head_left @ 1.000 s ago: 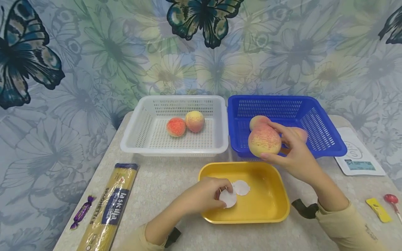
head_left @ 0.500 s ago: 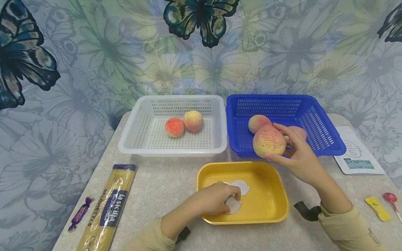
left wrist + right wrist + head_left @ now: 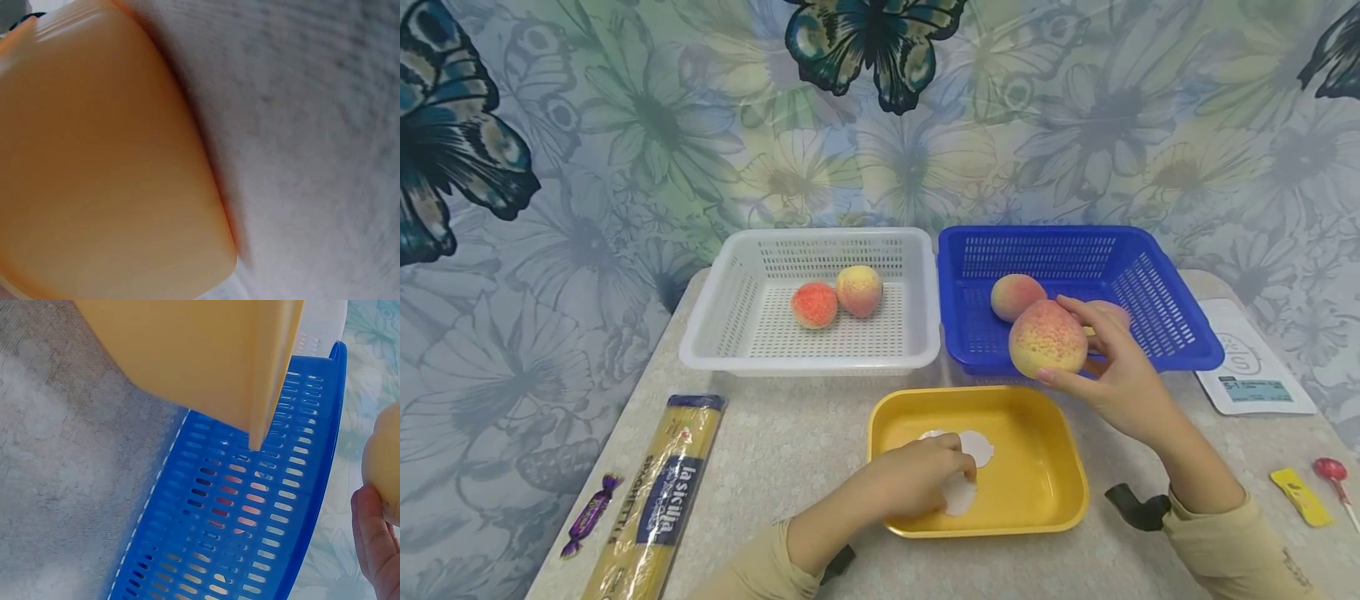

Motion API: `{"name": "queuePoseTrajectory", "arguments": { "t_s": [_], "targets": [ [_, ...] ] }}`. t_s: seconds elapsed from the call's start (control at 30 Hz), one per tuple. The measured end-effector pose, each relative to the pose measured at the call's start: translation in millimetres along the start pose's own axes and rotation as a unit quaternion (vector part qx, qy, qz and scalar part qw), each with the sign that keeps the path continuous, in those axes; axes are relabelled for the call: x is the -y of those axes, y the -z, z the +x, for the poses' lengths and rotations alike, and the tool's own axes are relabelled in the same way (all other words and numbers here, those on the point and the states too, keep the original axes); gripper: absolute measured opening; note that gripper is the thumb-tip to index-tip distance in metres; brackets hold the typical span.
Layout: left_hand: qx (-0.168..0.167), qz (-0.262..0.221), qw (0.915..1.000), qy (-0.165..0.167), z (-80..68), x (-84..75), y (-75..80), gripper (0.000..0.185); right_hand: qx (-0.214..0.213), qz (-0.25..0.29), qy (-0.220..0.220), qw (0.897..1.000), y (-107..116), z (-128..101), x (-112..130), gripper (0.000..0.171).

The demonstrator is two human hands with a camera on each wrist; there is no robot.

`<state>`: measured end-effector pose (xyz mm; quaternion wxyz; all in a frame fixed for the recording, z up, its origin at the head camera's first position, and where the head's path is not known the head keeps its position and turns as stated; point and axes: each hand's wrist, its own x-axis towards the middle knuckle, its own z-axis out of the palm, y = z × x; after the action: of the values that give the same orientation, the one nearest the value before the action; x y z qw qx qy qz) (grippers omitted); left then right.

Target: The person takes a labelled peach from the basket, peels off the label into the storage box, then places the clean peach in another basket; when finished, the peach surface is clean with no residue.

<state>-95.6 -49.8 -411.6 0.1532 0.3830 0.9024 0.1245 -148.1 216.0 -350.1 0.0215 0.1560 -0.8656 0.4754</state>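
My right hand grips a large yellow-pink peach over the front rim of the blue basket. One peach lies in that basket, and another shows behind my fingers. My left hand is inside the yellow tray, its curled fingers pinching a white round disc. A second disc lies beside it. The white basket holds two peaches. The right wrist view shows the tray's wall, the blue basket and a fingertip on the peach.
A spaghetti pack and a purple candy lie at the table's left. At the right are a white card, a yellow packet and a red lollipop. A flowered cloth hangs behind the baskets.
My right hand has carried the peach slightly right and down. My left hand has slid a little further over the disc in the tray, covering more of it.
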Motion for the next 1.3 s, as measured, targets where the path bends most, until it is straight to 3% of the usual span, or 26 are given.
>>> {"name": "queuePoseTrajectory", "arguments": {
  "t_s": [0.1, 0.2, 0.3, 0.43, 0.57, 0.67, 0.93, 1.3],
  "targets": [
    [-0.004, -0.008, 0.9999, -0.006, -0.2, -0.6, 2.2, 0.041, -0.005, 0.005, 0.007, 1.0, 1.0, -0.5, -1.3, 0.083],
    [-0.011, -0.053, 0.9985, 0.001, -0.6, 0.3, 8.2, 0.04, -0.012, 0.008, 0.011, 1.0, 2.8, -0.7, -2.7, 0.083],
    [-0.039, -0.096, 0.9945, 0.015, -1.6, 2.1, 20.3, 0.04, -0.018, 0.01, 0.011, 1.0, 5.4, -0.5, -4.6, 0.082],
    [-0.124, -0.104, 0.9862, 0.035, -1.5, 5.9, 40.6, 0.046, -0.024, 0.01, 0.004, 1.0, 9.5, -0.3, -8.9, 0.082],
    [-0.231, -0.104, 0.9655, 0.06, 5.4, 12.9, 57.5, 0.056, -0.028, 0.015, 0.002, 0.999, 14.6, 1.0, -15.1, 0.082],
    [-0.266, -0.105, 0.9548, 0.081, 14.0, 18.2, 65.6, 0.068, -0.03, 0.019, 0.003, 0.999, 19.9, 2.7, -19.7, 0.082],
    [-0.206, -0.062, 0.9659, 0.144, 40.0, 25.3, 68.4, 0.098, -0.036, -0.021, -0.037, 0.998, 39.7, 10.9, -29.9, 0.082],
    [-0.18, -0.03, 0.9652, 0.187, 64.4, 42.2, 63.0, 0.106, -0.033, -0.09, -0.072, 0.993, 89.2, 35.2, -52.5, 0.084]
  ]
}}
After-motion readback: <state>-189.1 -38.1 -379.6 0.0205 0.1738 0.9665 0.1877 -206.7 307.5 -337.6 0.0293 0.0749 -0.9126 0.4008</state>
